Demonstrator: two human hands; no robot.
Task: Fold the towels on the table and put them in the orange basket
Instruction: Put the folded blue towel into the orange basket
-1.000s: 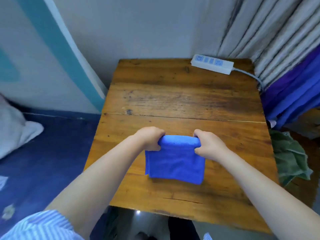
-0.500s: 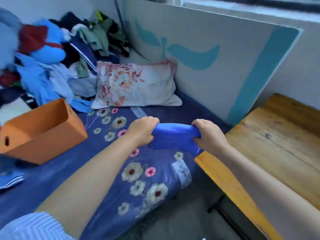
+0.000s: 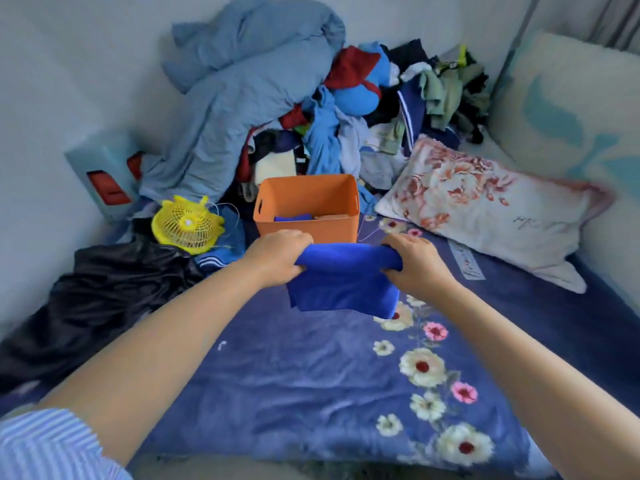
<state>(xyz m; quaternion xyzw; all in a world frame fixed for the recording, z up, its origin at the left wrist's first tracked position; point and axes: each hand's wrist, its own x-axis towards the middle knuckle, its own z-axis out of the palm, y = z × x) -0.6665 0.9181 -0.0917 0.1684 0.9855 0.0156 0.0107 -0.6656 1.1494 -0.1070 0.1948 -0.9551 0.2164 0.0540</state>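
A folded blue towel (image 3: pixel 343 282) hangs in the air above the bed, just in front of the orange basket (image 3: pixel 308 225). My left hand (image 3: pixel 277 258) grips its top left edge and my right hand (image 3: pixel 415 265) grips its top right edge. The basket stands on the bed beyond the towel; inside it show a blue folded cloth (image 3: pixel 292 217) and a brownish one (image 3: pixel 330 216). The table is out of view.
The bed has a blue flowered cover (image 3: pixel 311 375). A floral pillow (image 3: pixel 485 202) lies right of the basket. A yellow fan (image 3: pixel 188 223) and a black cloth (image 3: pixel 104 299) lie to the left. A heap of clothes and a blue duvet (image 3: pixel 249 81) fills the back.
I lifted the folded towel off the wooden table and turned left to the bed. The towel, held by both hands, now hangs just in front of the orange basket.
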